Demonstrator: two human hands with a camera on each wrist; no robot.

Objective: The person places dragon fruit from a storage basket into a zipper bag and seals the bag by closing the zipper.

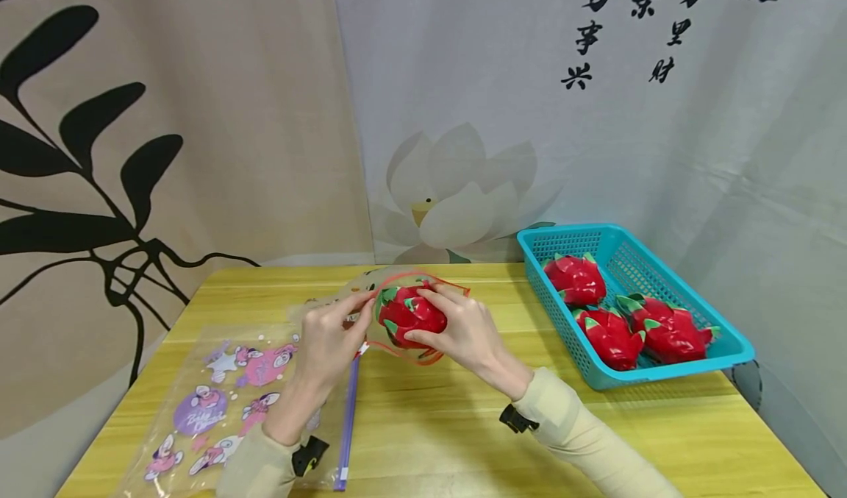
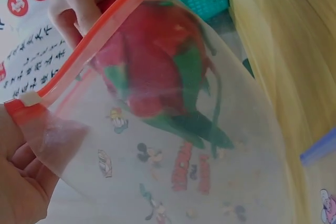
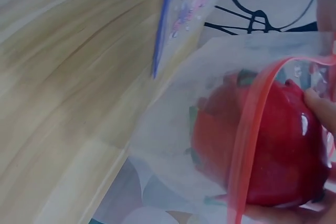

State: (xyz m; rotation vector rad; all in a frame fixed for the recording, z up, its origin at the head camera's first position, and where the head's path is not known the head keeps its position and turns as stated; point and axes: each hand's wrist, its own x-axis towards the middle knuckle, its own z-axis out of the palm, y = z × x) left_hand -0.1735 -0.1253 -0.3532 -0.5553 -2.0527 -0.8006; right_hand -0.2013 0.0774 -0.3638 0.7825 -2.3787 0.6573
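A red dragon fruit [image 1: 412, 317] with green scale tips is partly inside a clear zip bag [image 2: 252, 145] that has an orange-red zip edge and cartoon prints. My right hand [image 1: 467, 335] grips the fruit from its right side, at the bag's mouth. In the right wrist view the zip edge [image 3: 251, 129] crosses the middle of the fruit [image 3: 286, 145]. My left hand [image 1: 331, 340] pinches the bag's edge on the left, near the white slider [image 2: 30, 98].
A blue plastic basket [image 1: 635, 248] at the right holds three more dragon fruits [image 1: 609, 336]. Another clear zip bag [image 1: 225, 380] with pink and purple prints and a purple zip lies flat on the wooden table [image 1: 423, 439] at the left. A printed curtain [image 1: 265, 115] hangs behind.
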